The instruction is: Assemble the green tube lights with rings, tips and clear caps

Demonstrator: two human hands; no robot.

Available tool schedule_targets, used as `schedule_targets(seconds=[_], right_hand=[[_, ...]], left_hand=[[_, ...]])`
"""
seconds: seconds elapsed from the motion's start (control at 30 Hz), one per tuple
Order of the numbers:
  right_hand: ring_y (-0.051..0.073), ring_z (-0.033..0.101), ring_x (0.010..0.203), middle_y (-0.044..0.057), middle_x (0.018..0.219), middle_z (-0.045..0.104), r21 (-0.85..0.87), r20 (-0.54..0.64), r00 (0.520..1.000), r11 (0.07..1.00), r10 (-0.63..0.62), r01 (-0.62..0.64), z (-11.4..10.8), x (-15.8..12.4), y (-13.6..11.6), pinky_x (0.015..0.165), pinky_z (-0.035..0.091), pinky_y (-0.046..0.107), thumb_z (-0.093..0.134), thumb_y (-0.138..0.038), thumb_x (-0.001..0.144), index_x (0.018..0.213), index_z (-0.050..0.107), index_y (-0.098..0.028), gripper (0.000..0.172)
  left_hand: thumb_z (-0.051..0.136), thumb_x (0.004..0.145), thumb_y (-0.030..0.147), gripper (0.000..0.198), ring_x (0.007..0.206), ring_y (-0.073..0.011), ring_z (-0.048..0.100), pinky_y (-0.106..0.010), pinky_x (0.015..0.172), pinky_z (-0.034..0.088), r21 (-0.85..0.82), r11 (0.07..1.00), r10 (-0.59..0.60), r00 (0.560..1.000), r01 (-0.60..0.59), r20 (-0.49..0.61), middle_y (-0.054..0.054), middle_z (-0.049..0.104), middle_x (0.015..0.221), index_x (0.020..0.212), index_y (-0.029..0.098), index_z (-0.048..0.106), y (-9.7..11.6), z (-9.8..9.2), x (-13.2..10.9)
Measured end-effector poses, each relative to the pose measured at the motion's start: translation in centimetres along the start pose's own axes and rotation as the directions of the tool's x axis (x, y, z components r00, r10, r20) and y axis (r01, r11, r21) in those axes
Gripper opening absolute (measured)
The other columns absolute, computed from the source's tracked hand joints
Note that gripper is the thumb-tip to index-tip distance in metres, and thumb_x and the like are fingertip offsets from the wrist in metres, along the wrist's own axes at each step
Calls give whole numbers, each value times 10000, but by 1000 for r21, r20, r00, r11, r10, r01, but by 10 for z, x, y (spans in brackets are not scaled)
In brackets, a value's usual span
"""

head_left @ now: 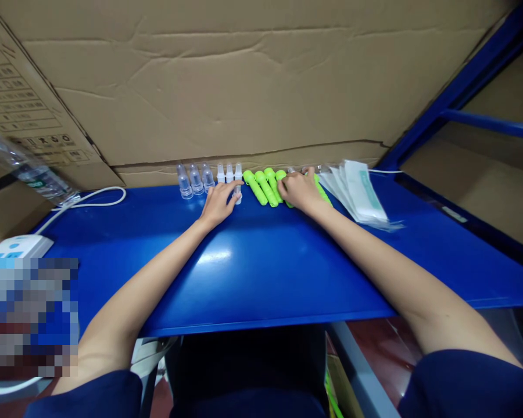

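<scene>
Both my arms reach to the far edge of a blue table (261,267). My left hand (220,203) lies there with fingers curled, thumb and fingertip pinching a small white vial (237,194) at the end of a row of white vials (229,172). My right hand (300,190) rests closed on a row of bright green tubes (261,187), its fingers on the rightmost ones. Three clear capped vials (196,179) stand to the left of the white ones.
A stack of sealed white pouches (358,194) lies to the right of my right hand. A cardboard wall (244,81) backs the table. At the left are a plastic water bottle (26,168), a white cable (91,200) and a power strip (20,245).
</scene>
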State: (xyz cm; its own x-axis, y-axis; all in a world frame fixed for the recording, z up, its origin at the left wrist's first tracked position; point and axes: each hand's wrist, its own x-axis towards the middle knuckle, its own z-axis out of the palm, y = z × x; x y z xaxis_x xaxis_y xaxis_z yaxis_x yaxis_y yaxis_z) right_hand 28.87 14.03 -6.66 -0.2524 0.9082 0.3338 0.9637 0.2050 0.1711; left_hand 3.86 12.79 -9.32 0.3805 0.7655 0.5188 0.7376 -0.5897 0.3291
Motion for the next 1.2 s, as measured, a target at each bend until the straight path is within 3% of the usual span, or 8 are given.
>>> schedule_targets(seconds=[0.2, 0.3, 0.47, 0.73, 0.93, 1.2], right_hand=[[332, 629, 972, 196, 1031, 706, 51, -52, 994, 994, 101, -98, -6, -4, -10, 990, 293, 508, 262, -269, 1010, 1003, 721, -81, 496], [368, 590, 1103, 234, 1189, 652, 109, -19, 993, 987, 117, -114, 0, -3, -8, 1007, 303, 511, 318, -262, 985, 1173, 652, -50, 438], [406, 521, 1236, 268, 1426, 496, 188, 80, 980, 963, 182, -194, 10, -1, -3, 1052, 287, 566, 328, -287, 987, 1401, 526, -56, 514], [405, 478, 1304, 264, 1484, 445, 267, 64, 983, 946, 173, -184, 15, 1, 0, 1064, 296, 596, 329, -291, 971, 1413, 510, -70, 526], [393, 419, 1394, 253, 1547, 394, 311, 126, 979, 931, 158, -190, 14, 2, 0, 1103, 290, 624, 324, -237, 939, 1510, 365, -4, 618], [406, 524, 1283, 291, 1359, 569, 250, 146, 978, 951, 146, -179, 7, 2, 0, 1068, 290, 599, 323, -232, 955, 1433, 446, -2, 544]], left_hand=[[464, 1010, 334, 357, 1105, -247, 597, -383, 986, 393, 14, 1000, -6, 1000, 6, 3, -54, 701, 1243, 1345, 269, 571, 0, -1, 0], [475, 1006, 323, 353, 1103, -246, 601, -383, 982, 395, 14, 1000, -3, 1000, 3, 2, -49, 703, 1231, 1341, 268, 573, 1, -1, 0], [473, 1005, 317, 358, 1118, -250, 595, -385, 991, 390, 10, 1000, -5, 1000, 5, 8, -59, 694, 1259, 1346, 260, 568, 2, -1, 0], [476, 1004, 323, 357, 1112, -248, 601, -386, 987, 395, 0, 1000, 5, 1000, -5, -1, -56, 701, 1237, 1344, 268, 569, 0, 0, 0], [466, 1005, 331, 365, 1108, -251, 602, -394, 993, 396, 7, 1000, -1, 1000, 1, 4, -57, 702, 1234, 1350, 267, 565, -1, 0, 0], [474, 999, 322, 359, 1120, -252, 605, -395, 1001, 401, -4, 1000, 14, 1000, -14, -6, -58, 703, 1233, 1339, 261, 572, -1, 0, 0]])
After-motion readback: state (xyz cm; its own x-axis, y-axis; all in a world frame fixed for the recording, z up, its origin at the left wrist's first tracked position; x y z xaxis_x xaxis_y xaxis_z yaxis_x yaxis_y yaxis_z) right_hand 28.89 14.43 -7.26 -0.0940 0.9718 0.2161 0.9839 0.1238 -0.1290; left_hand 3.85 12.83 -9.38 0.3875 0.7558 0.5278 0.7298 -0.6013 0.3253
